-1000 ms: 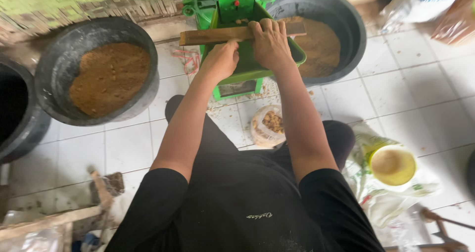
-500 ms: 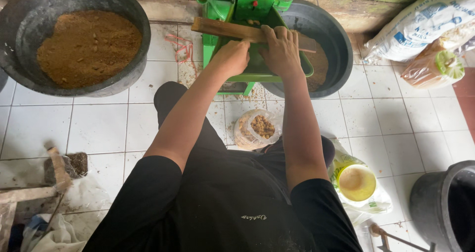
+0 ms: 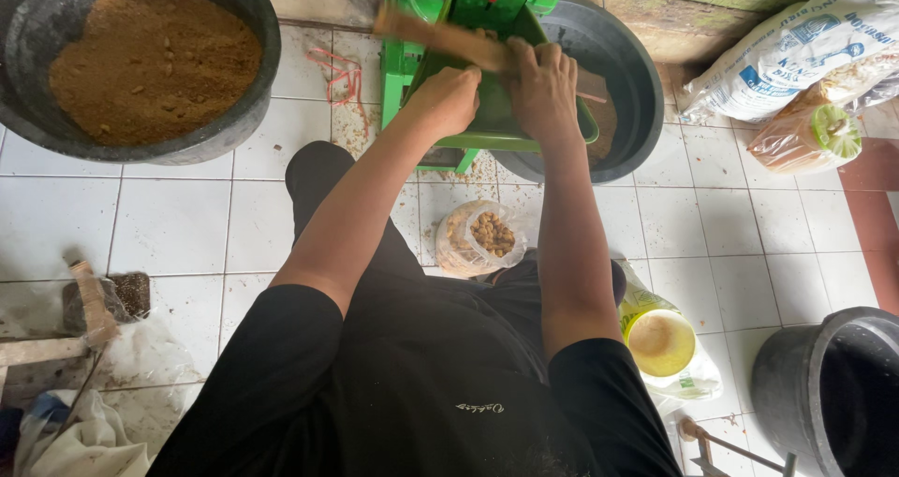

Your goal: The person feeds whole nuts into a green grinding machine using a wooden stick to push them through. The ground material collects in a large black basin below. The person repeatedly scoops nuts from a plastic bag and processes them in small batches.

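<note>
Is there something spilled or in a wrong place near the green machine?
Yes. Brown crumbs lie scattered on the white tiles under the green machine, beside the open plastic bag of nuts. Both the left hand and the right hand rest at the wooden stick.

Head-worn camera looks steeply down, close over the person's arms and tiled floor (image 3: 169,224).

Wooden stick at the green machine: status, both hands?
Left hand and right hand both closed on wooden stick. Stick tilted across green machine tray. Black basin behind; nothing blocking.
</note>
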